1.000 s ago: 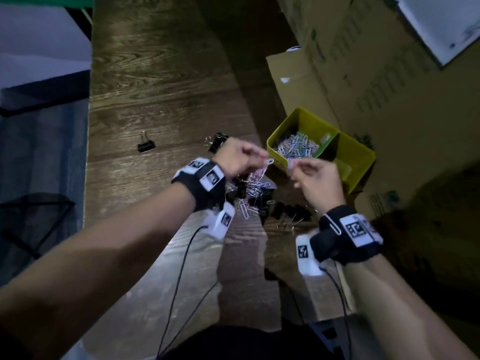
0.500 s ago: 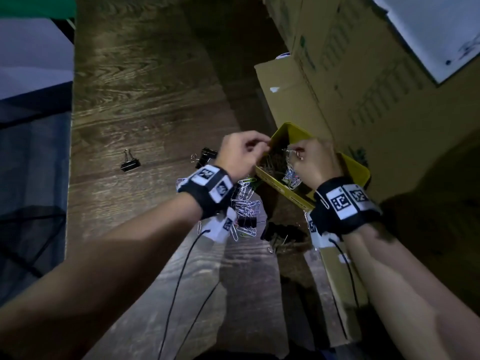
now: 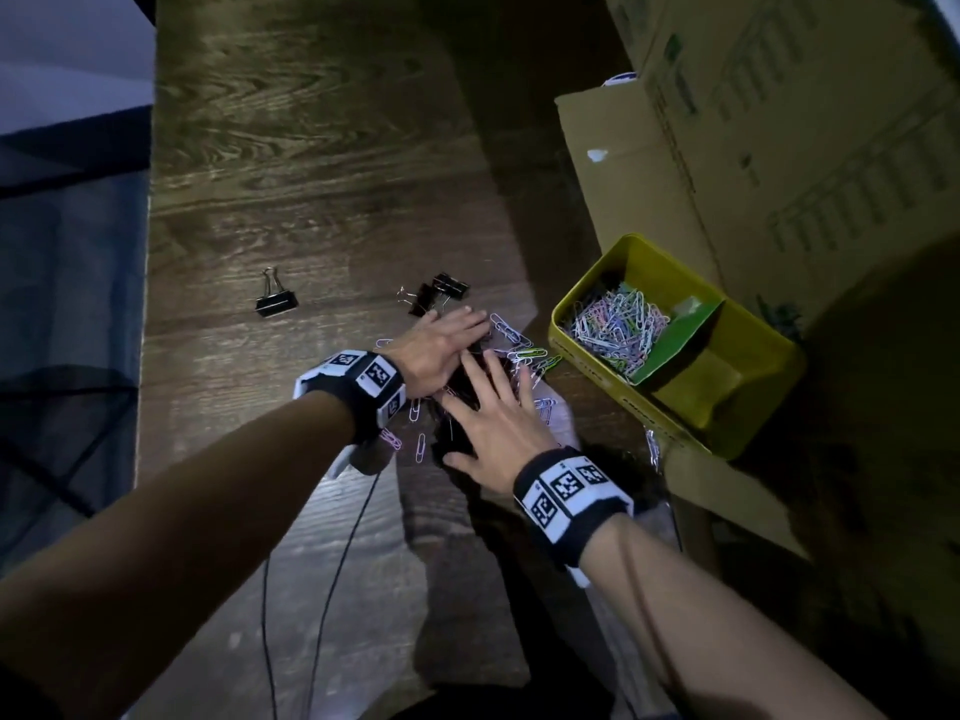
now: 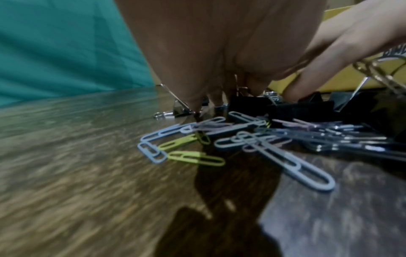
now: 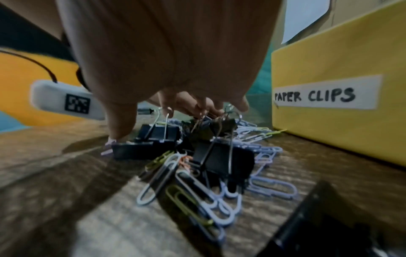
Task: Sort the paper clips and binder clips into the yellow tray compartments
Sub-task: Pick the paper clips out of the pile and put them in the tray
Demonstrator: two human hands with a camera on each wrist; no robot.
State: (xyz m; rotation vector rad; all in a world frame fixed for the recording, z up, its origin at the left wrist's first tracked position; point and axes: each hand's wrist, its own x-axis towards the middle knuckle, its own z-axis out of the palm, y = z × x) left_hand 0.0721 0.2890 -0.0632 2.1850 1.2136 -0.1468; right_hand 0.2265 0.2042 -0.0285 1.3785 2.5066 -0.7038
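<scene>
On the wooden table lies a mixed pile of pastel paper clips and black binder clips. My left hand and right hand both rest flat on the pile with straight, spread fingers and hold nothing. In the left wrist view, blue and green paper clips lie just before my fingertips. The yellow tray stands to the right; its far compartment holds many paper clips, and a green divider separates it from the near one. A "PAPER CLIPS" label is on the tray wall.
One binder clip lies alone to the left, and two more sit just beyond the pile. Cardboard boxes rise behind and beside the tray. The table's left edge drops to dark floor. Thin wrist cables trail toward me.
Both hands, pinching paper clips, went from above the pile to the tray. They have come back down onto the pile, flat and holding nothing.
</scene>
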